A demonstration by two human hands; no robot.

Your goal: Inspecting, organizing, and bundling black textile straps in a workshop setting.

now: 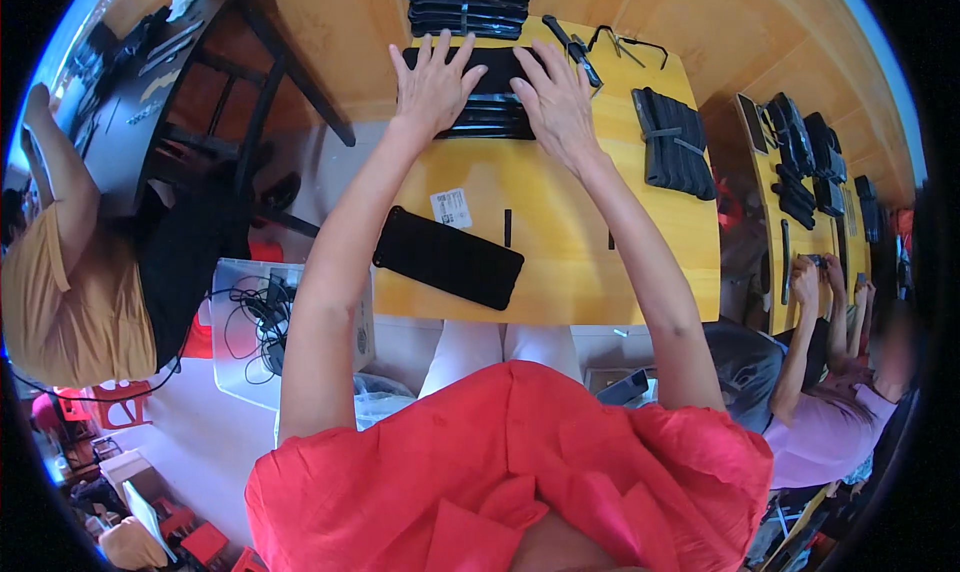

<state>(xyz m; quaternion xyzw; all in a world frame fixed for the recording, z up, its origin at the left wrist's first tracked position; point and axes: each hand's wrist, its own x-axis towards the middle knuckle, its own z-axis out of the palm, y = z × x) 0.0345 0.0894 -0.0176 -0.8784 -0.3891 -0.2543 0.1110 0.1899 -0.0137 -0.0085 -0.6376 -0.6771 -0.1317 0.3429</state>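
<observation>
At the far side of the yellow table, both my hands lie on a stack of flat black pieces (pixel 488 122) with glossy edges. My left hand (pixel 436 84) is spread over the stack's left part, fingers pointing away from me. On its right end rests my right hand (pixel 556 97), fingers also stretched out. Neither hand grips anything. Closer to me lies a single flat black rectangular pad (pixel 448 259), set at a slant. A white printed label sheet (pixel 451 208) sits beside its upper edge, and a short black strip (pixel 508 228) is to the right of that.
Behind my hands rises a taller strapped stack of black pieces (pixel 466 14). A black tool (pixel 572 50) lies at the back edge. A strapped black bundle (pixel 672 144) occupies the table's right. Below left stands a clear bin (pixel 235 347) with cables. People sit at both sides.
</observation>
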